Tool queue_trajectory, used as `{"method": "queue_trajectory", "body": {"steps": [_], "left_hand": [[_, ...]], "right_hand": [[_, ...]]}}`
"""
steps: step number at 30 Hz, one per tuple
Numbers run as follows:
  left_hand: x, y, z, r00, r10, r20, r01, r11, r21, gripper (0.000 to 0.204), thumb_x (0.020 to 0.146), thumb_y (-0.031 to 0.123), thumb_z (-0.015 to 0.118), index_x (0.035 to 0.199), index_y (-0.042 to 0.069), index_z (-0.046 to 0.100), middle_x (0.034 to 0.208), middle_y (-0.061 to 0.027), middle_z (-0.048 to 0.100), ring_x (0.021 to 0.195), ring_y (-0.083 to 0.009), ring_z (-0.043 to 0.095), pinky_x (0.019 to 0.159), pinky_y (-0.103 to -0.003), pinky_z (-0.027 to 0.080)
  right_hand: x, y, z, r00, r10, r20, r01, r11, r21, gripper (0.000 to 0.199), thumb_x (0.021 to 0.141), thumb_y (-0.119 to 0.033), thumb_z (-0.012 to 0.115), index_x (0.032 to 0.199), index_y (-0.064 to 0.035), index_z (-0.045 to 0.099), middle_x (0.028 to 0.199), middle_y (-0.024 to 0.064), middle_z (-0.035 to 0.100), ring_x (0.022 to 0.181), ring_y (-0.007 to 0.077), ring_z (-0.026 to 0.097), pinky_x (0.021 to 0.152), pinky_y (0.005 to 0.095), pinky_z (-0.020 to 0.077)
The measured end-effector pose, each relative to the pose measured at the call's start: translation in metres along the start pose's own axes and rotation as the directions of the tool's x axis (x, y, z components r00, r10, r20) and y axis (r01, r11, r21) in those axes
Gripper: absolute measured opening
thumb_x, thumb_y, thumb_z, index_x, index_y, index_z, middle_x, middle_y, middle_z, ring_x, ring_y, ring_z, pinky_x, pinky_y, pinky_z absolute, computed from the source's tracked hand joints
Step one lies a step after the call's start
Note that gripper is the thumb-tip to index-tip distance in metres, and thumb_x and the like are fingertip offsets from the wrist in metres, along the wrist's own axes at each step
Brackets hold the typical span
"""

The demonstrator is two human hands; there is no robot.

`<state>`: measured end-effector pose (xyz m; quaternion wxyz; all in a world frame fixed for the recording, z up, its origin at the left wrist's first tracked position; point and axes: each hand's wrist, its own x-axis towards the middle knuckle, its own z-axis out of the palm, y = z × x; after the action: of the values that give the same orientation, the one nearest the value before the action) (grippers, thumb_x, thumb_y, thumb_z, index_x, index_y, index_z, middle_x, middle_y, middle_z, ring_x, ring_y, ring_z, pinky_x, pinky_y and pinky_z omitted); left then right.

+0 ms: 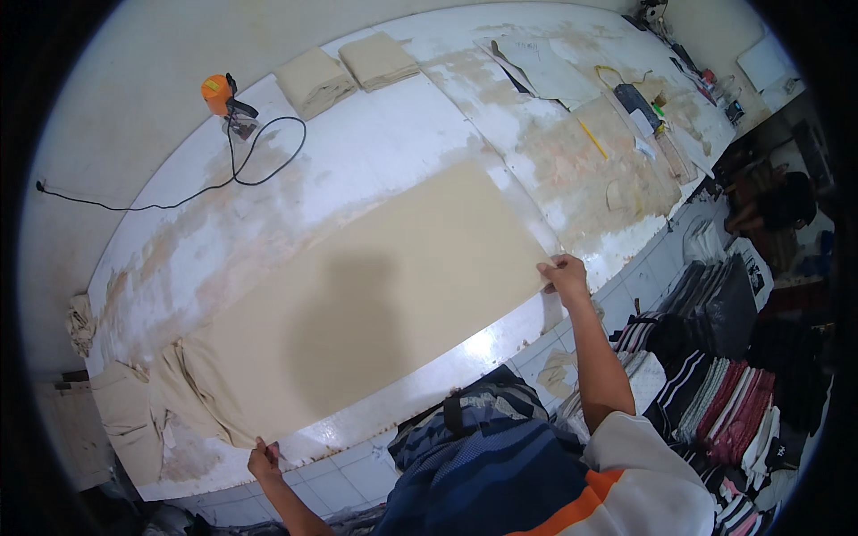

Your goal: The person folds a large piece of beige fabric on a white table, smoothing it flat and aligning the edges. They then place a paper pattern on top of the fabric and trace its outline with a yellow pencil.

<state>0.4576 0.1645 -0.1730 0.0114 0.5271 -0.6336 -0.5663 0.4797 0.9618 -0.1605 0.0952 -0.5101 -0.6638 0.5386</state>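
Long flat beige cloth (447,277) across wide white tabletop (357,152), two square folded beige fabric stacks (380,61) behind it, rounded orange plastic device (215,94) left of those, thin yellow stick (592,139) to their right.

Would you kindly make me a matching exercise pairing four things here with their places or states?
1. Left hand
2. Orange device
3. Right hand
4. Thin yellow stick

A. At the near right corner of the spread beige cloth
B. Lying toward the right end of the table
C. At the cloth's near edge, toward the left
D. Joined to a black cable

Pairs: 1-C, 2-D, 3-A, 4-B
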Motion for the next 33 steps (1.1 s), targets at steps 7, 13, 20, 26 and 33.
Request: {"method": "queue_trajectory", "body": {"steps": [7, 13, 20, 26, 33], "left_hand": [[-0.021, -0.018, 0.005, 1.000, 0.008, 0.007, -0.008, 1.000, 0.012, 0.030, 0.099, 0.026, 0.075, 0.088, 0.000, 0.065, 0.078, -0.0081, 0.067, 0.065, -0.0159, 0.064, 0.065, -0.026, 0.059], [0.000, -0.023, 0.003, 0.999, 0.010, -0.037, -0.008, 0.998, 0.061, 0.032, 0.099, 0.027, 0.074, 0.085, 0.000, 0.064, 0.078, -0.0093, 0.066, 0.066, -0.0172, 0.063, 0.062, -0.027, 0.056], [-0.023, -0.020, 0.053, 0.704, 0.479, -0.525, -0.091, 0.794, 0.601, 0.029, 0.097, 0.026, 0.073, 0.103, -0.002, 0.069, 0.094, -0.0122, 0.069, 0.085, -0.0244, 0.067, 0.077, -0.038, 0.059], [-0.184, 0.007, 0.234, 0.661, 0.686, 0.305, -0.747, 0.642, 0.176, 0.032, 0.103, 0.017, 0.064, 0.126, -0.004, 0.065, 0.111, -0.0140, 0.071, 0.100, -0.0238, 0.067, 0.093, -0.038, 0.054], [-0.521, 0.108, 0.316, -0.208, 0.552, 0.807, -0.229, 0.775, -0.589, 0.010, 0.103, 0.007, 0.059, 0.103, 0.001, 0.067, 0.105, -0.0145, 0.067, 0.096, -0.0262, 0.067, 0.091, -0.040, 0.054]], "right_hand": [[0.010, 0.011, -0.022, 0.998, -0.004, 0.069, 0.002, 1.000, 0.023, 0.025, 0.087, -0.012, 0.081, 0.100, 0.0039, 0.068, 0.085, 0.0100, 0.070, 0.059, 0.0170, 0.066, 0.049, 0.0304, 0.0563], [0.008, 0.021, -0.026, 0.998, -0.003, 0.056, 0.003, 1.000, 0.010, 0.024, 0.087, -0.012, 0.080, 0.101, 0.0045, 0.069, 0.080, 0.0091, 0.070, 0.055, 0.0161, 0.065, 0.047, 0.0302, 0.0546], [0.002, 0.023, -0.024, 0.999, -0.019, 0.039, 0.018, 0.999, 0.049, 0.021, 0.087, -0.011, 0.079, 0.098, 0.0040, 0.069, 0.078, 0.0081, 0.070, 0.055, 0.0152, 0.065, 0.046, 0.0298, 0.0534], [0.014, 0.029, -0.042, 0.997, -0.077, -0.022, 0.076, 0.997, -0.007, 0.012, 0.090, -0.008, 0.075, 0.095, 0.0021, 0.070, 0.077, 0.0083, 0.070, 0.055, 0.0150, 0.065, 0.045, 0.0290, 0.0520], [0.142, 0.003, -0.149, 0.822, -0.497, -0.277, 0.300, 0.792, -0.532, 0.011, 0.085, -0.009, 0.072, 0.093, -0.0018, 0.074, 0.080, 0.0136, 0.075, 0.073, 0.0246, 0.075, 0.071, 0.0360, 0.0588]]}}
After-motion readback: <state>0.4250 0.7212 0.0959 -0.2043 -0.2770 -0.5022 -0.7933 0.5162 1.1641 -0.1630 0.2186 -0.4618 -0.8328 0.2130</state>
